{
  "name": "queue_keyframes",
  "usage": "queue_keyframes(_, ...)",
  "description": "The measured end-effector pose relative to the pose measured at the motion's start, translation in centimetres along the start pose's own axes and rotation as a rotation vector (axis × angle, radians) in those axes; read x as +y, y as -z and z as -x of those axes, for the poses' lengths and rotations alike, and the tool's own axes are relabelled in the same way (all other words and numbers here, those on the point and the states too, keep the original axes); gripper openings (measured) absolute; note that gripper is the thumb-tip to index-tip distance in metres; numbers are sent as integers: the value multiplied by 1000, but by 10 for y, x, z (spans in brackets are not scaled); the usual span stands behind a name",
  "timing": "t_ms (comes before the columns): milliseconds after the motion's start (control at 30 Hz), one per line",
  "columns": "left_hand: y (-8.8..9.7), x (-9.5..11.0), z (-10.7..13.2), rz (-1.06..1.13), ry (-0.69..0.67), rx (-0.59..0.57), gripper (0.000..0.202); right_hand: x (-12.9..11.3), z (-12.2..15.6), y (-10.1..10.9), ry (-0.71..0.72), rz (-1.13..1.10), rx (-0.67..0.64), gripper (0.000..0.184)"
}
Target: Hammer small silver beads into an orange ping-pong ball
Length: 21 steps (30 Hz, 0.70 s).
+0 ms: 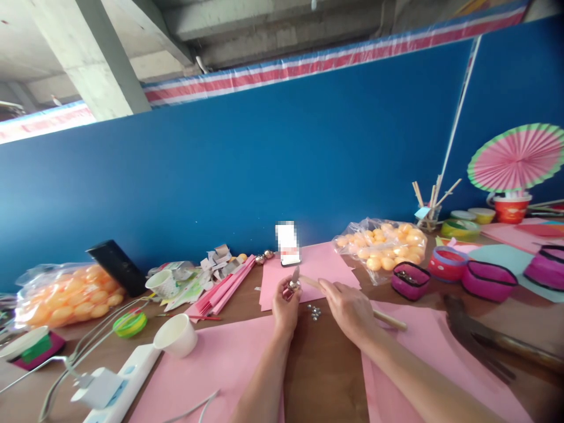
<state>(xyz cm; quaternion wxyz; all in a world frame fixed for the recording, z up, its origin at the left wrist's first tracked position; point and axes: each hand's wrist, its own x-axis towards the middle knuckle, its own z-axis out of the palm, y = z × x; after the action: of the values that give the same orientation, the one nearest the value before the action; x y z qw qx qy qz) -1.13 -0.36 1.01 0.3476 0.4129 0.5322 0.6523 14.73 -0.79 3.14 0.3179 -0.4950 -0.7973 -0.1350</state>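
Observation:
Near the middle of the table my left hand (285, 305) is closed, its fingertips pinching a small shiny silvery piece (294, 285) that looks like a bell. My right hand (348, 302) is wrapped round a pale wooden stick (391, 319), whose rear end sticks out behind the palm. The front end of the stick points at the silvery piece; whether they touch I cannot tell. On the brown table between both hands lie several small silvery balls (314, 312). Behind them a phone with a bright screen (288, 244) stands upright on a pink paper sheet (321, 264).
A hammer (497, 338) lies at right, beside magenta pouches (410, 282). Bags of orange balls stand at back right (379, 244) and far left (70, 296). At left are a white cup (175, 336), a power strip (127, 385) with cables, and folded pink strips (224, 288).

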Motion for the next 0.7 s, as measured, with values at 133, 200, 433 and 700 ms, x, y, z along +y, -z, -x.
queue_keyframes(133,1,3,0,-33,23,16,44,1,0,3,8,-1,47,26)
queue_keyframes(200,1,2,-1,-46,19,31,46,0,-1,3,5,-6,66,27)
queue_keyframes(433,1,-2,-3,-74,37,65,49,0,0,0,7,4,48,26)
queue_keyframes(700,2,2,-3,-130,66,94,45,-1,0,1,17,-21,20,27)
